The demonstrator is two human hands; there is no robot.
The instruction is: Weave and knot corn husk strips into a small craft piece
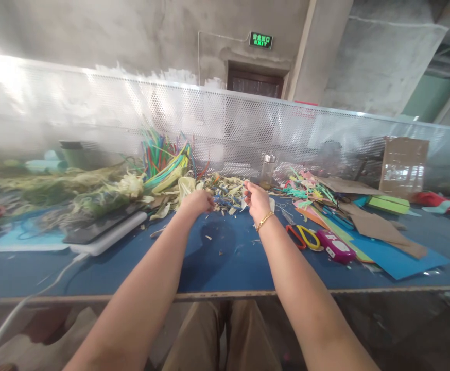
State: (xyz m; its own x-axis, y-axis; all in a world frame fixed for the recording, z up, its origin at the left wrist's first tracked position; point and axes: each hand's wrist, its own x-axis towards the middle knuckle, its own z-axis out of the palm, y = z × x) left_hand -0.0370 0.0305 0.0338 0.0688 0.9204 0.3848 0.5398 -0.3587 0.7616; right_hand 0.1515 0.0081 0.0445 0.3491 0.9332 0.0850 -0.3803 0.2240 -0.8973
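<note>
Pale husk-like scraps (230,191) lie in a loose heap toward the back of the table, just beyond and between our two hands. We see thin, curled, papery strips in cream and dull yellow, with bits of blue and orange mixed in and small flakes scattered in front. At the heap's left rises a bundle of coloured stems (163,158), long and slender, in green, red, blue and yellow. Behind the heap stands a clear glass bottle (267,172) with a shiny cap. To our right lie pastel paper-like sprigs (306,186), scissors with a red and a yellow handle (301,238), a glossy purple box (335,246) and a smooth blue sheet (406,264) under brown card. On our left a flat white slab (111,239) with rounded edges trails a white cable (51,283).

Our table (225,263) has a deep blue top, backed by a perforated metal screen (225,121). Beyond it we face a rough grey wall (132,31), a dark door (254,84) and a lit green exit sign (261,40).

Our left hand (198,202) is curled nearly closed beside the scraps; its fingers are blurred, and we cannot tell whether they grip anything. Our right hand (256,197), a gold chain bracelet (265,221) at its wrist, has bent fingers drawn toward the thumb; we cannot tell whether a scrap is between them.
</note>
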